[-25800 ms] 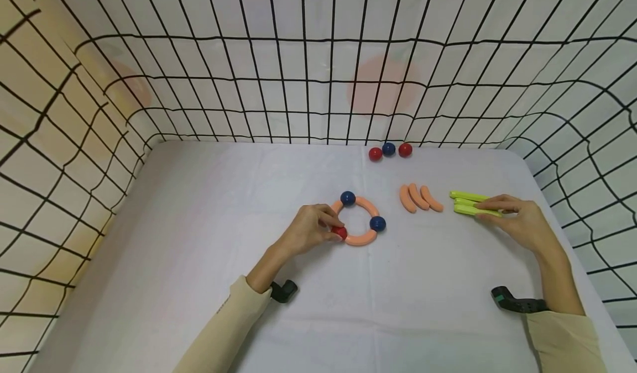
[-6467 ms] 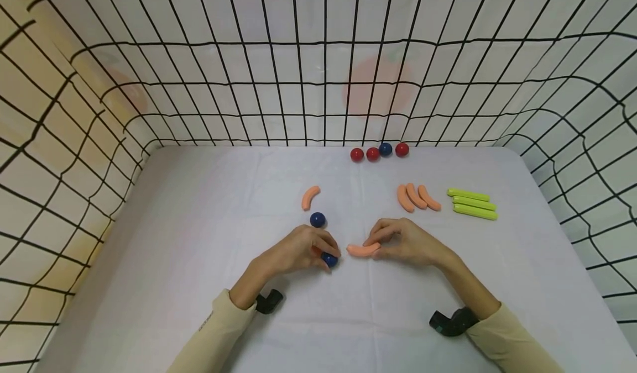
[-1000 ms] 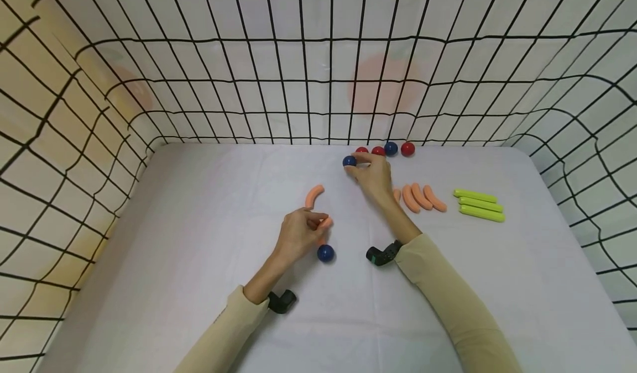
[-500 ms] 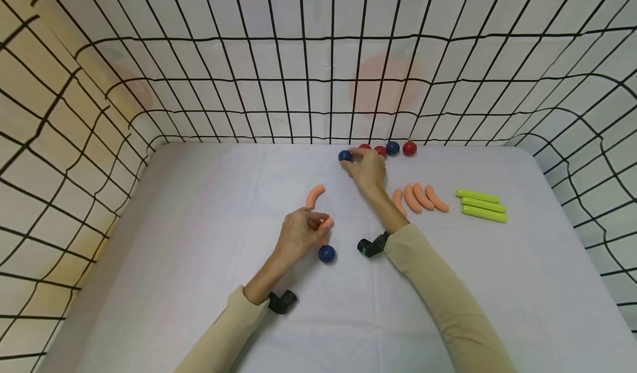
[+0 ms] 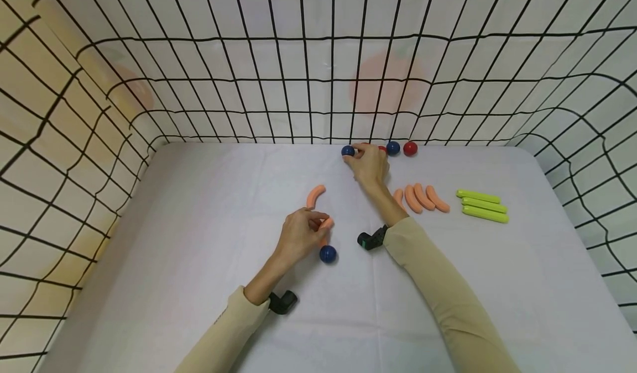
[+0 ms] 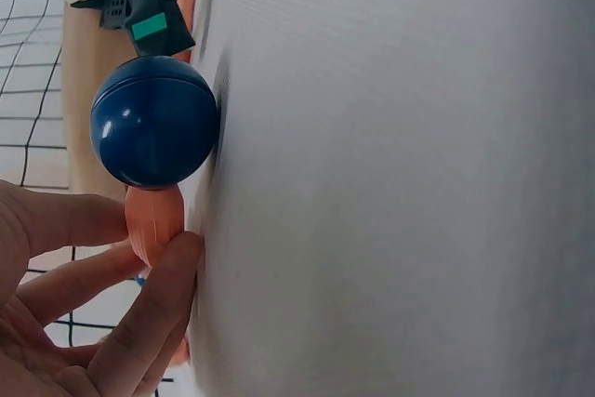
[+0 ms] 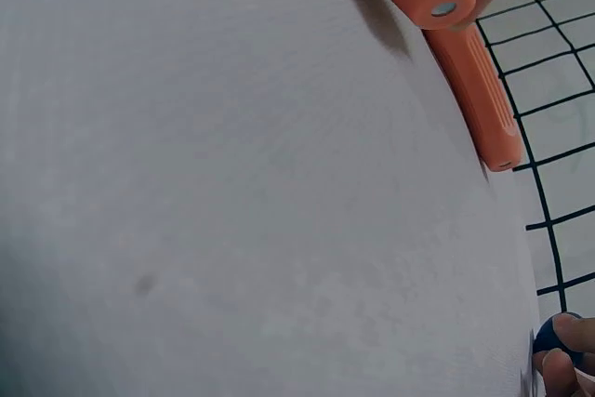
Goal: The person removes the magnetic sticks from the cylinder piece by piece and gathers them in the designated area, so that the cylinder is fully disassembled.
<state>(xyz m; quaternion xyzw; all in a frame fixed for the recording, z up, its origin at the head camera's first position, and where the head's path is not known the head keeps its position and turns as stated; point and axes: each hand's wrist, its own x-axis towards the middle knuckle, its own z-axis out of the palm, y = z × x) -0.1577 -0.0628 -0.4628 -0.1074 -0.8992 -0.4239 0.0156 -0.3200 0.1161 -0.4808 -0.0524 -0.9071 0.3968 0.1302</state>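
My left hand (image 5: pixel 297 232) pinches an orange curved stick (image 6: pixel 154 216) between thumb and fingers, low over the white cloth. A blue ball (image 5: pixel 328 254) sits at the stick's near end, touching it. Another orange curved stick (image 5: pixel 316 196) lies just beyond that hand. At the back, my right hand (image 5: pixel 370 166) holds a second blue ball (image 5: pixel 348 151) by its fingertips, left of the row of balls. In that row the right hand partly hides two red balls; a blue ball (image 5: pixel 393 148) and a red ball (image 5: pixel 410 148) show fully.
Several orange curved sticks (image 5: pixel 413 199) lie side by side right of centre. Farther right are three yellow-green straight sticks (image 5: pixel 483 205). Black wire mesh (image 5: pixel 318 80) encloses the table's back and sides. Each wrist carries a black camera (image 5: pixel 282 302).
Earlier a ring of sticks and balls stood mid-table; it is apart now. An orange stick has joined the right-hand group. The right hand has carried a blue ball slightly back, toward the mesh.
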